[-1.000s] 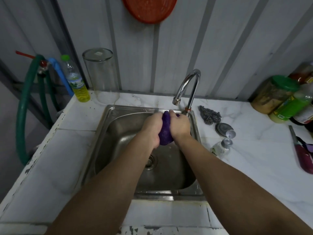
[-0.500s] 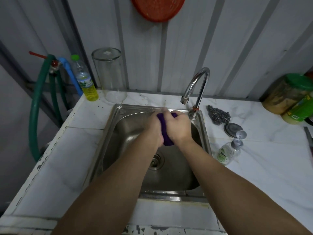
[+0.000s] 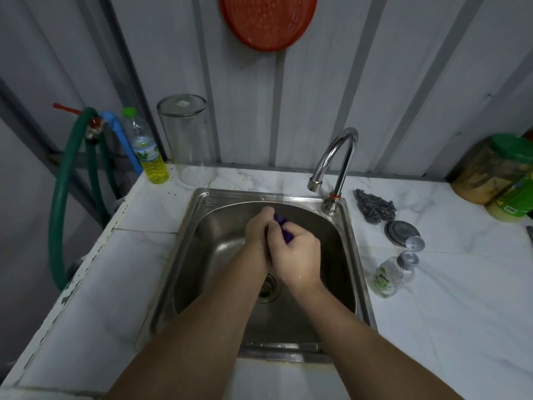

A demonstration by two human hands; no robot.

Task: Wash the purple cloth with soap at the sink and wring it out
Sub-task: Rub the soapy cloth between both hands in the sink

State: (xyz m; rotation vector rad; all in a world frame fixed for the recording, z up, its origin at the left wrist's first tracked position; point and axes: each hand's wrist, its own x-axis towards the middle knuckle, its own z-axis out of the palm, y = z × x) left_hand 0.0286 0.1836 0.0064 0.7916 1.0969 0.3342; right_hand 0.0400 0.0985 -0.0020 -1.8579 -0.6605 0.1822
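Observation:
Both my hands are pressed together over the steel sink, squeezing the purple cloth between them. My left hand grips its far side and my right hand wraps its near side. Only a small purple bunch shows between the fingers; most of the cloth is hidden. The hands are wet. The curved tap stands behind and to the right, with no water stream visible. A clear soap pump bottle lies tipped on the counter right of the sink.
Beside the tap lie a steel scourer and a round metal lid. At the back left stand a glass jar, a bottle of yellow liquid and a green hose. Green-lidded jars stand far right. A red basket hangs on the wall.
My hands have dropped lower into the basin, away from the tap spout, and closed tighter, so less purple cloth shows. The camera view has shifted to the left.

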